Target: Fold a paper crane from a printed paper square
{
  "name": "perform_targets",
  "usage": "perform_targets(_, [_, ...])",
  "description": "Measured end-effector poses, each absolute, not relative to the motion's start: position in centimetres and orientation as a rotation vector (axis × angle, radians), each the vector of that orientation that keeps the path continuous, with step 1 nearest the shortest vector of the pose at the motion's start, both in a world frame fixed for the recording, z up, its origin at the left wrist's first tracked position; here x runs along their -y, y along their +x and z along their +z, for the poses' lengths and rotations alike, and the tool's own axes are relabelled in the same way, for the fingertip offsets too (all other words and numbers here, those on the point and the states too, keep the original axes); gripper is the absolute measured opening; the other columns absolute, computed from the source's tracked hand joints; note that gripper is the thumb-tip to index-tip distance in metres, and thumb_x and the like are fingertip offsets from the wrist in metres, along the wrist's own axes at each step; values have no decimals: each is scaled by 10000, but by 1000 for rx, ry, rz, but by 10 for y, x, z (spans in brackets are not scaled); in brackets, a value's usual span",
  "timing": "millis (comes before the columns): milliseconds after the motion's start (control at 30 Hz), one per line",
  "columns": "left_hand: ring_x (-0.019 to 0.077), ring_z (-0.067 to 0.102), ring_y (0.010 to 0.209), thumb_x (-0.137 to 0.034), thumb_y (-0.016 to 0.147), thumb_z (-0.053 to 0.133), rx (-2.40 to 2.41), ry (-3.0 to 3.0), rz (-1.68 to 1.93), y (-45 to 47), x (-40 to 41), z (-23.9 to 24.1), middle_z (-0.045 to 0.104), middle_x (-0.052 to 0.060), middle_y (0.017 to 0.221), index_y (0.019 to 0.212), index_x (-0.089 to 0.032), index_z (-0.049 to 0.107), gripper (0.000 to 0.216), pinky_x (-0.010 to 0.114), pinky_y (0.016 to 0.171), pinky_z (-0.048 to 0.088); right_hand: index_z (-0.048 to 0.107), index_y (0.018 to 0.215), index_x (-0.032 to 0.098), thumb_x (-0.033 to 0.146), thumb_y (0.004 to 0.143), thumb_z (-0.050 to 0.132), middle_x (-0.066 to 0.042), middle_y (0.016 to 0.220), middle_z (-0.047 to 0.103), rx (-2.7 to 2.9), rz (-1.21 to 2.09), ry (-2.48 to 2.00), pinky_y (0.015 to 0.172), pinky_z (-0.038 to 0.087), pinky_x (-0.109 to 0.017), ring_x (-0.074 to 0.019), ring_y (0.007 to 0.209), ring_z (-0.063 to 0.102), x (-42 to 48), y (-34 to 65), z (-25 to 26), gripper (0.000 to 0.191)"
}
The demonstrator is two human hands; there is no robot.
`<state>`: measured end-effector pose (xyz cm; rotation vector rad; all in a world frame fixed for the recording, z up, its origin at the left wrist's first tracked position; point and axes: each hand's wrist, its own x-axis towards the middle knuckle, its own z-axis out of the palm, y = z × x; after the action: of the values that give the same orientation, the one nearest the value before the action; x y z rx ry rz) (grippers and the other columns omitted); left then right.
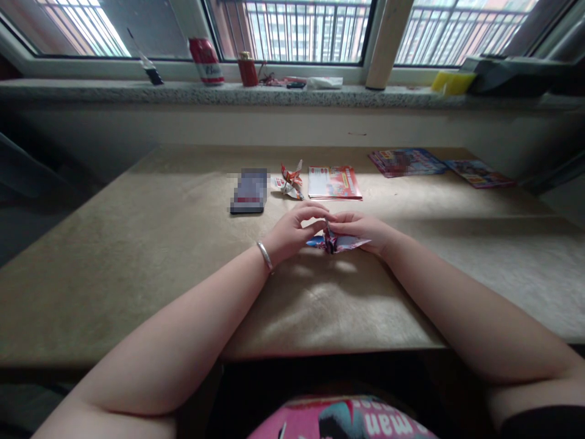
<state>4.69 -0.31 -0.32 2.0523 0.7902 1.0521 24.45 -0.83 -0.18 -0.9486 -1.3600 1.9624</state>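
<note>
My left hand (pixel 296 230) and my right hand (pixel 361 230) meet at the middle of the tan table (pixel 137 256), both pinched on a small folded piece of printed paper (pixel 336 243). Its flaps stick out below my fingers; the folds under them are hidden. A silver bangle (pixel 265 256) sits on my left wrist. Beyond my hands a finished folded paper figure (pixel 290 181) lies on the table, with a stack of red printed sheets (pixel 334 183) to its right.
A dark phone (pixel 249 191) lies left of the paper figure. Two colourful leaflets (pixel 406 161) (pixel 478 173) rest at the far right. On the windowsill stand a red can (pixel 206 60), a small red container (pixel 247 69) and a yellow sponge (pixel 452 82).
</note>
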Motion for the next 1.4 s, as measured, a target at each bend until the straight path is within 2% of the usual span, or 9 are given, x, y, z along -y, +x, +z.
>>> perform_targets(133, [176, 597, 1015, -361, 868, 603, -745, 2047, 1074, 45, -1, -5, 643, 73, 1021, 865, -197, 692, 187, 344, 969, 466, 701, 803, 134, 329, 668, 810, -14, 684, 694, 1259, 1917, -926, 534, 469, -195, -100, 574, 611, 7, 243, -3, 261])
perform_targets(300, [155, 592, 847, -341, 848, 585, -943, 1877, 1200, 42, -3, -2, 635, 50, 903, 882, -170, 653, 187, 267, 755, 491, 663, 795, 156, 213, 822, 617, -27, 741, 693, 832, 1761, -953, 647, 553, -220, -111, 681, 651, -1, 241, -4, 78])
perform_targets(500, [104, 544, 661, -195, 771, 576, -1352, 1753, 1357, 25, -16, 3, 607, 1, 734, 803, -149, 642, 87, 212, 631, 424, 605, 885, 191, 103, 818, 548, -2, 723, 647, 753, 1548, -1083, 629, 558, -216, -91, 608, 619, -2, 240, 0, 124])
perform_targets(667, [88, 455, 507, -228, 778, 621, -1595, 1807, 1297, 5, -33, -1, 498, -42, 563, 783, -168, 609, 61, 199, 478, 317, 601, 872, 197, 136, 821, 561, -13, 747, 639, 864, 1522, -1077, 630, 563, -241, -102, 630, 609, 0, 239, -1, 89])
perform_targets(867, [116, 655, 632, -254, 885, 550, -1507, 1531, 1241, 6, -41, -13, 715, 53, 854, 947, -170, 557, 105, 198, 536, 483, 607, 867, 196, 136, 824, 548, -16, 759, 638, 883, 1514, -1098, 663, 563, -264, -104, 643, 605, 0, 238, -1, 94])
perform_targets(1000, [155, 693, 822, -218, 897, 537, -1457, 1433, 1224, 12, -44, -17, 697, 115, 1114, 1212, -164, 517, 320, 186, 509, 501, 618, 864, 181, 105, 823, 511, -13, 754, 632, 844, 1524, -1098, 629, 540, -234, -95, 634, 604, 2, 237, 1, 137])
perform_targets(1100, [176, 668, 1004, -155, 889, 531, -1378, 1396, 1222, 15, -46, -15, 639, 144, 1253, 1406, -158, 380, 539, 204, 616, 551, 621, 866, 182, 112, 811, 518, -14, 763, 630, 854, 1526, -1094, 638, 540, -245, -101, 647, 606, 2, 237, 1, 137])
perform_targets(1267, [200, 605, 1163, -104, 861, 517, -1313, 1427, 1187, 15, -47, -17, 614, 147, 1293, 1423, -148, 367, 584, 240, 768, 551, 606, 881, 200, 152, 788, 558, -12, 792, 626, 938, 1511, -1080, 671, 545, -271, -106, 666, 601, 0, 238, -2, 116])
perform_targets(1400, [198, 650, 1050, -68, 796, 518, -1408, 1532, 1242, 12, -47, -21, 692, 106, 1142, 1304, -170, 454, 522, 316, 837, 544, 591, 900, 213, 185, 793, 550, -3, 812, 619, 1034, 1463, -1112, 677, 535, -281, -109, 691, 597, -1, 238, -7, 118])
